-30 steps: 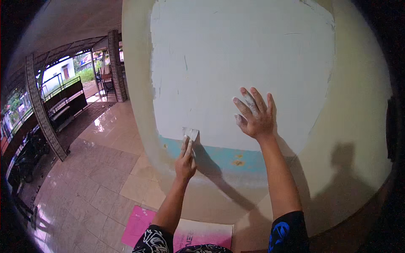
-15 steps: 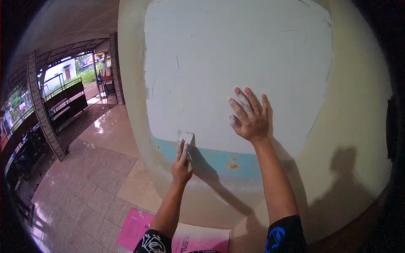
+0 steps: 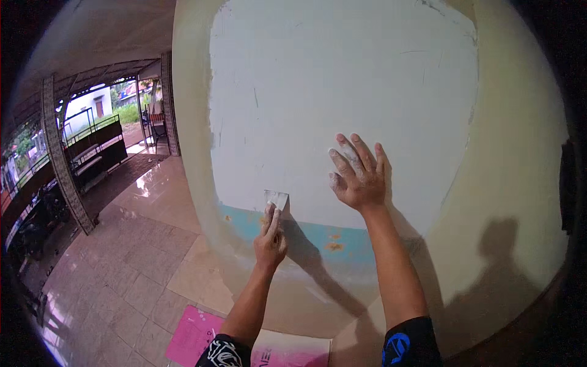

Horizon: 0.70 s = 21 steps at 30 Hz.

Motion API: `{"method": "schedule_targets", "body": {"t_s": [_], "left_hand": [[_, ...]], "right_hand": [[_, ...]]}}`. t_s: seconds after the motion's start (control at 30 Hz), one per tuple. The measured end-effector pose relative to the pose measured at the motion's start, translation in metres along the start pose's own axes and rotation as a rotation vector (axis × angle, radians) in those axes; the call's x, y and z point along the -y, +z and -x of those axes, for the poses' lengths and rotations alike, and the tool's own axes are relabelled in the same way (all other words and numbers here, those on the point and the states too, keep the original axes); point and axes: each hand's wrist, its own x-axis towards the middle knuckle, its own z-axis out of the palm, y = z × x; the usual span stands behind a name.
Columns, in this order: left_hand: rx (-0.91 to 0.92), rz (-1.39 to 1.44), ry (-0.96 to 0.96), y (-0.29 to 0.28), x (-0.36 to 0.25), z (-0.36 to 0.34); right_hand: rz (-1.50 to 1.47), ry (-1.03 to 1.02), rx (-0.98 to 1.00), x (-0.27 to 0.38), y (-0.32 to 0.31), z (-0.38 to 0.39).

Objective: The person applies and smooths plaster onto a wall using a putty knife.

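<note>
My left hand (image 3: 270, 240) is closed round a putty knife, two fingers laid along its flat metal blade (image 3: 277, 198). The blade is against the wall, at the lower edge of a large white filler patch (image 3: 342, 79). Below that edge runs a turquoise band (image 3: 306, 229) with a few brownish spots. My right hand (image 3: 361, 177) rests on the white patch, fingers spread and holding nothing. White residue coats the fingers of both hands. The knife's handle is hidden in my left hand.
A pink printed sack (image 3: 189, 336) lies on the tiled floor (image 3: 128, 263) below the wall. Pale yellow wall (image 3: 513, 140) surrounds the patch. At the left, a pillar (image 3: 64, 159) and a dark railing (image 3: 101, 147) border the porch. Scratches mark the patch.
The putty knife in my left hand has slid slightly to the right along the patch's lower edge. My right hand stays spread on the wall, nearly in place. The view has shifted a little.
</note>
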Motion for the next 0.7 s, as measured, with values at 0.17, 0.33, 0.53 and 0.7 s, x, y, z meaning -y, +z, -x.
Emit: {"method": "schedule_targets", "body": {"t_s": [0.17, 0.33, 0.53, 0.7], "left_hand": [[-0.040, 0.032, 0.091, -0.002, -0.009, -0.089], [-0.050, 0.036, 0.105, 0.009, 0.000, -0.052], [-0.053, -0.096, 0.120, 0.013, 0.006, -0.002], [-0.068, -0.040, 0.172, 0.011, -0.017, -0.088]], "right_hand": [[-0.009, 0.004, 0.008, -0.002, 0.001, 0.004], [-0.002, 0.008, 0.022, -0.006, -0.001, 0.006], [-0.029, 0.014, 0.000, 0.001, 0.001, 0.001], [-0.027, 0.013, 0.007, -0.004, 0.002, 0.006]]}}
